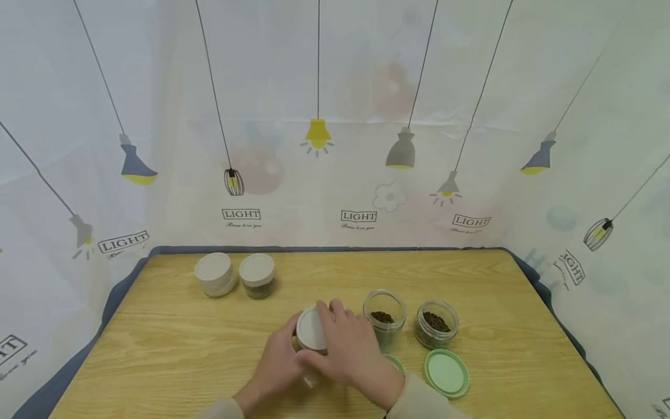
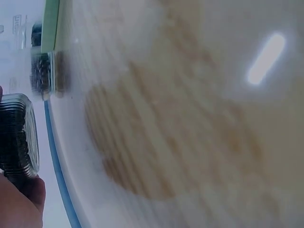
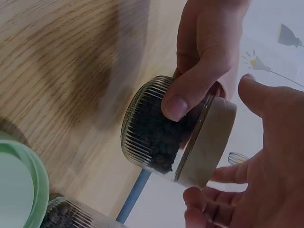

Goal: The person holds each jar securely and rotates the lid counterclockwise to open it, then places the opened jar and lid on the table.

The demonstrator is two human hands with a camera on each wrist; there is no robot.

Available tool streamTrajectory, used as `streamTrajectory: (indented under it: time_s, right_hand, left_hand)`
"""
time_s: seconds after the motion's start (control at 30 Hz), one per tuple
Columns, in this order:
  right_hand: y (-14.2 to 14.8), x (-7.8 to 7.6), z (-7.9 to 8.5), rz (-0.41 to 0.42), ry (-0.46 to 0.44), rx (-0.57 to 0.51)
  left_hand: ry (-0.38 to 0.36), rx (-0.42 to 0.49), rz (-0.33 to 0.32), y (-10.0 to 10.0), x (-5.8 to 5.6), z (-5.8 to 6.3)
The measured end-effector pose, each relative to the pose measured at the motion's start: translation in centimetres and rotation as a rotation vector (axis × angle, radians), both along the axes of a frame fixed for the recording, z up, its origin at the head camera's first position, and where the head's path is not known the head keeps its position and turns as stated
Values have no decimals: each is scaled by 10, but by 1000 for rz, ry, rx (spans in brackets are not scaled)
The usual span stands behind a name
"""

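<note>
My left hand [image 1: 274, 361] grips a ribbed clear jar [image 3: 147, 126] by its side, thumb pressed on the glass. Dark granules fill part of this jar, which looks tilted in the right wrist view. An off-white lid [image 1: 311, 329] sits on its mouth. Around that lid my right hand [image 1: 353, 349] spreads, bent fingers at the lid's edge and thumb on the opposite side. Just right of the hands stand two lidless jars, a nearer one [image 1: 385, 337] and another [image 1: 432, 336], both with dark brown granules inside.
Two jars with off-white lids, one whitish [image 1: 216, 274] and one with dark contents [image 1: 257, 277], stand at the table's back left. A green lid [image 1: 446, 373] lies at the right; another green lid [image 1: 394, 362] is partly hidden by my right wrist. A printed curtain [image 1: 293, 192] surrounds the wooden table [image 1: 173, 349].
</note>
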State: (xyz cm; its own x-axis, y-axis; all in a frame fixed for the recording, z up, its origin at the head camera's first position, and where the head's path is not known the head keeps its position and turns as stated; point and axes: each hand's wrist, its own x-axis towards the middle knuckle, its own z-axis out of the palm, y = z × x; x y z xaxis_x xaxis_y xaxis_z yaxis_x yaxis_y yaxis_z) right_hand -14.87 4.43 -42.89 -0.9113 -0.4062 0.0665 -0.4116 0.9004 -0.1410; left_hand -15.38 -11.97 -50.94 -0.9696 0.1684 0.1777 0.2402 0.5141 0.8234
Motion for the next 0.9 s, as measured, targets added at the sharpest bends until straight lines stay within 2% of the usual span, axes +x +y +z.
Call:
streamTrajectory:
  time_s: [0.13,0.37,0.73,0.9]
  right_hand:
    - [-5,1,-2,-41,27,33]
    - [-10,-1,-7,-94,42,35]
    - [-10,-5,-14,-79,70,-16]
    - [-10,-7,-15,-71,61,-27]
  left_hand:
    - [30,-16,-7,4,3,0]
    - [36,-4,10,9,7,-2]
    - [15,72,-25,7,10,-5]
    - [2,74,-33,6,10,-5]
